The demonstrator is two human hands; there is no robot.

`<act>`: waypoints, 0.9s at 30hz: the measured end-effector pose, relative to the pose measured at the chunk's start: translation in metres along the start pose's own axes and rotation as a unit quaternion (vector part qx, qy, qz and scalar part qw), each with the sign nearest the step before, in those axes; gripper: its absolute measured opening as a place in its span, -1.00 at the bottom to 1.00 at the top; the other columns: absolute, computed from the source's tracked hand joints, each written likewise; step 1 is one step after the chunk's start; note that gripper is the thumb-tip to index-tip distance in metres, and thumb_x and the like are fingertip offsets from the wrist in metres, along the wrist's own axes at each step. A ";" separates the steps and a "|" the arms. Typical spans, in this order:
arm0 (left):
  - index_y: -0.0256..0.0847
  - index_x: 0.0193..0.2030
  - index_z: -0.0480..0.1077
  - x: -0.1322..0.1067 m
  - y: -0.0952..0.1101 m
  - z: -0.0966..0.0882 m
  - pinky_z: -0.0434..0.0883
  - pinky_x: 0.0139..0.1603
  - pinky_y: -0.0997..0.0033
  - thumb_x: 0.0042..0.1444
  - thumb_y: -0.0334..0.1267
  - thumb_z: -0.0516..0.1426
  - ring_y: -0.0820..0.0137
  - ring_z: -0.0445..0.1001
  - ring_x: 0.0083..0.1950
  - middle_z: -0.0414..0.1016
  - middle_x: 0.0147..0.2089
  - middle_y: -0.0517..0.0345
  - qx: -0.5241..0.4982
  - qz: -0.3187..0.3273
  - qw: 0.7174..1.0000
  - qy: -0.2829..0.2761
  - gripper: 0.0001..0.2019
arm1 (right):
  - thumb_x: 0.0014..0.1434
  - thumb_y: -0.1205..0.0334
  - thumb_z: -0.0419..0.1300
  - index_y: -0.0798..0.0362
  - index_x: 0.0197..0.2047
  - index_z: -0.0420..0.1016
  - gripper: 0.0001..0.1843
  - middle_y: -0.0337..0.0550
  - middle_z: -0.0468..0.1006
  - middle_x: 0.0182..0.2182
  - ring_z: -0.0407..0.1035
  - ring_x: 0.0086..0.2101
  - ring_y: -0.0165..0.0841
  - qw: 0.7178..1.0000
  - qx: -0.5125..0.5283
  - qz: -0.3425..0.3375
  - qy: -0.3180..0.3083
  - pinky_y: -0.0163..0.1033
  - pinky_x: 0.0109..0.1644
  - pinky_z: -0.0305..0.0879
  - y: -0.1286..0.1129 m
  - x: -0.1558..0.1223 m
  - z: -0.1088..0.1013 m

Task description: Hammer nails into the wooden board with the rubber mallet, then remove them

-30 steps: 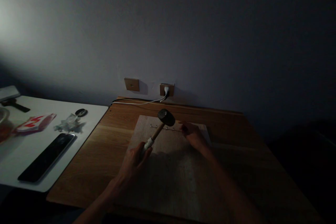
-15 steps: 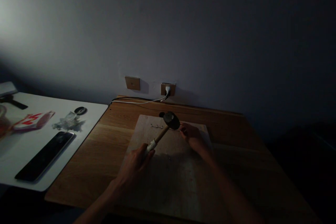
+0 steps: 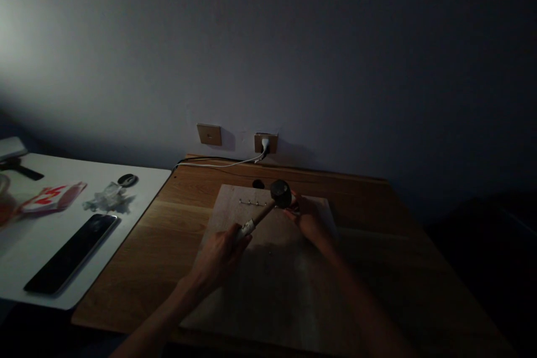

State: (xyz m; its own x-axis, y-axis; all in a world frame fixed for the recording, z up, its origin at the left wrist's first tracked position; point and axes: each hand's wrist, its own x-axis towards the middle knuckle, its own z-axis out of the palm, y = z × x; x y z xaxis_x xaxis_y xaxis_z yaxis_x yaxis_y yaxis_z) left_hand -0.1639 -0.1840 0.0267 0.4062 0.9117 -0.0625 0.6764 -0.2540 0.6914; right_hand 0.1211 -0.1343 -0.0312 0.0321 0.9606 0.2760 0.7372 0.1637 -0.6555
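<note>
Tightly closed, my left grip [image 3: 218, 257] holds a mallet [image 3: 268, 207] over the board [image 3: 272, 291]; whether my right grip [image 3: 308, 218] holds anything I cannot tell.

The scene is dim and underexposed. Light enters from upper left of the wall socket [image 3: 265, 142]. Right of it, detail is lost in shadow.

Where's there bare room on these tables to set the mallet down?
Bare wood on the wooden table lies between the board and the white table, and again right of the board. The board's near middle is bare too. Crowded: the board's far edge, with nails, mallet, left hand and right hand; the white table holds a phone and wrappers.
</note>
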 end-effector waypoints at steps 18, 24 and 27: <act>-0.18 -0.26 0.30 -0.001 0.010 0.000 0.10 -0.47 0.48 0.34 0.07 -0.03 0.47 0.27 -0.53 0.26 -0.54 0.32 -0.050 0.028 0.997 0.046 -0.64 | 0.29 0.35 0.21 -0.07 0.01 0.53 -0.76 -0.12 0.51 -0.04 0.46 -0.04 -0.27 0.977 -0.024 -0.136 -0.166 -0.19 0.04 0.46 -0.082 -0.083 -0.012; -0.20 -0.26 0.35 -0.003 0.001 0.006 0.12 -0.48 0.49 0.29 0.11 -0.02 0.46 0.29 -0.51 0.28 -0.53 0.30 -0.056 0.000 0.998 0.034 -0.61 | 0.20 0.59 0.12 -0.03 -0.14 0.54 -0.66 -0.12 0.54 -0.19 0.45 -0.10 -0.23 0.963 -0.136 -0.162 -0.165 -0.17 -0.05 0.47 -0.083 -0.083 -0.002; -0.19 -0.26 0.35 -0.003 -0.002 0.007 0.16 -0.45 0.48 0.29 0.12 -0.03 0.42 0.35 -0.48 0.35 -0.49 0.26 -0.055 -0.012 0.998 0.036 -0.60 | 0.20 0.57 0.09 -0.02 -0.02 0.53 -0.60 -0.09 0.57 -0.12 0.49 -0.11 -0.24 0.980 -0.093 -0.140 -0.106 -0.17 -0.04 0.48 -0.058 -0.071 -0.008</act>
State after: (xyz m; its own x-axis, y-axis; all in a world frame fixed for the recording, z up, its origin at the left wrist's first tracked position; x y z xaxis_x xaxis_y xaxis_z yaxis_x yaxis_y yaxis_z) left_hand -0.1620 -0.1885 0.0206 0.3428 0.9389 -0.0300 0.6120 -0.1990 0.7654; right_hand 0.0811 -0.2136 -0.0070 -0.3159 0.9122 0.2610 0.8082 0.4028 -0.4296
